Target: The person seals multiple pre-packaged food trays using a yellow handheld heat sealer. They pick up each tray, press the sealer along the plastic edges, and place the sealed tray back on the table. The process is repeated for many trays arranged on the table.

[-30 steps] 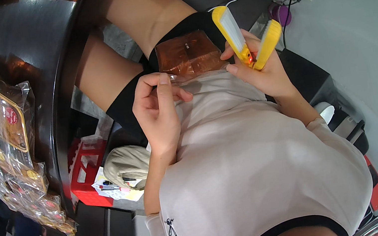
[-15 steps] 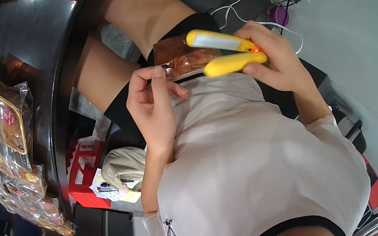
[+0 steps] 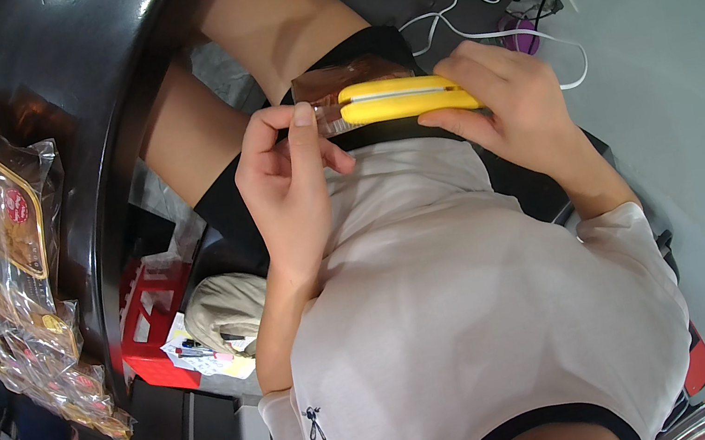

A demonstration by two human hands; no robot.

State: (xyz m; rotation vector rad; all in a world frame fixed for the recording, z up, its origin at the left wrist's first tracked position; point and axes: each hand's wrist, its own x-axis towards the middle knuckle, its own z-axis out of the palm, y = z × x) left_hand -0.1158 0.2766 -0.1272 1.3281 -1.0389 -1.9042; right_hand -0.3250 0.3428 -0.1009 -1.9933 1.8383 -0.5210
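Far left of both grips, on the dark table point(image 3: 12, 54), clear packs point(image 3: 13, 209) with gold-edged labels lie overlapping in a row. They look filled and would pass for finished ones, though whether every edge is closed cannot be told.

Nearer the middle, the left hand point(image 3: 283, 176) has thumb and forefinger in a narrow pinch on the near left corner of a brown, clear-edged pouch point(image 3: 327, 83). The pouch lies on the lap, just beyond and to the right of that pinch. Right of the pinch, the yellow clamp tool point(image 3: 406, 97) crosses the pouch's near edge, its two arms brought together with only a thin pale line between them. The right hand point(image 3: 515, 97) is wrapped round the tool's hinge end. Pressing this edge seems to be in hand; lifting the tool away and letting go of the pouch remain undone. From behind the right hand's grip, a white cord point(image 3: 585, 61) loops out.

As for what is hard to see, the left fingertips cover the pinched corner, and the tool hides most of the near edge, so whether that edge is joined cannot be told. The pouch's contents are a dark, glossy blur, and the right fingertips are partly lost behind the tool. At the far left, the packs shrink into the bent rim.
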